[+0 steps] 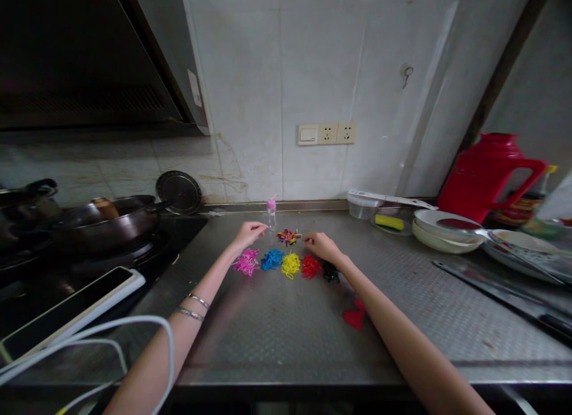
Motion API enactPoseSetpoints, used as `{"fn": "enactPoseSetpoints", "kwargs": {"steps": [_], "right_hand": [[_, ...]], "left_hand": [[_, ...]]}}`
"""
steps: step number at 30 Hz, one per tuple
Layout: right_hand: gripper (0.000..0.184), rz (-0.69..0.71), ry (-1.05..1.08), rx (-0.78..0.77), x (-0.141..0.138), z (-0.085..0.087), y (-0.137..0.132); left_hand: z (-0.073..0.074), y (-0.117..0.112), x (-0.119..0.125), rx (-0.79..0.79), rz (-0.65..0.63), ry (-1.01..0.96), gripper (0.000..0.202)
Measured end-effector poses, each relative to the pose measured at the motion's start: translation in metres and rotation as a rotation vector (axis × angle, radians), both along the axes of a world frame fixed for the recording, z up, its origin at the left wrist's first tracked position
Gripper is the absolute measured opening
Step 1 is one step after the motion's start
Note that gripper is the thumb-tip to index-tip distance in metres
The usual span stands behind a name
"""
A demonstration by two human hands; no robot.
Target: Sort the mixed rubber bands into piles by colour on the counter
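My left hand (250, 234) is closed in a pinch close to a small clear bottle with a pink top (271, 212); anything between the fingertips is too small to make out. Right of a mixed-colour heap (288, 236), my right hand (322, 247) has its fingers curled together, and what they hold, if anything, is hidden. Piles of thin rubber-band-like loops lie in a row: pink (246, 262), blue (272, 259), yellow (291, 265), red (310, 266) and black (330, 272). The black pile is partly covered by my right wrist.
A red flat piece (354, 315) lies by my right forearm. Bowls (447, 239), a yellow sponge (389, 222), a knife (500, 297) and a red thermos jug (485, 177) stand or lie on the right. On the left are a pan (107, 227) and a white device with a cable (74, 314).
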State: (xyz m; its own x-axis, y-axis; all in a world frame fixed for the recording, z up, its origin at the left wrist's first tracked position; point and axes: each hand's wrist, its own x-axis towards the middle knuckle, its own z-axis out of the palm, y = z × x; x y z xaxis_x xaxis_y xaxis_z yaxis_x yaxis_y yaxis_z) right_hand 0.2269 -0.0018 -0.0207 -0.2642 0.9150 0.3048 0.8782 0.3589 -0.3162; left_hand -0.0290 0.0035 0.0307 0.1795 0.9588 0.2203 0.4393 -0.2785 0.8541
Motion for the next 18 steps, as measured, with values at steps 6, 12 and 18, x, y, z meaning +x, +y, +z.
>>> {"fn": "enactPoseSetpoints", "kwargs": {"steps": [6,12,18], "right_hand": [[0.031,0.038,-0.095,-0.028,-0.018,0.004,0.014],[0.030,0.015,-0.131,-0.049,-0.028,0.004,0.022],[0.029,-0.003,-0.095,-0.047,-0.031,0.003,0.021]], "left_hand": [[-0.008,0.001,-0.003,-0.058,0.017,-0.042,0.036],[-0.015,0.005,-0.003,-0.044,0.002,-0.011,0.033],[-0.019,0.008,-0.003,0.024,-0.035,0.078,0.029]]}}
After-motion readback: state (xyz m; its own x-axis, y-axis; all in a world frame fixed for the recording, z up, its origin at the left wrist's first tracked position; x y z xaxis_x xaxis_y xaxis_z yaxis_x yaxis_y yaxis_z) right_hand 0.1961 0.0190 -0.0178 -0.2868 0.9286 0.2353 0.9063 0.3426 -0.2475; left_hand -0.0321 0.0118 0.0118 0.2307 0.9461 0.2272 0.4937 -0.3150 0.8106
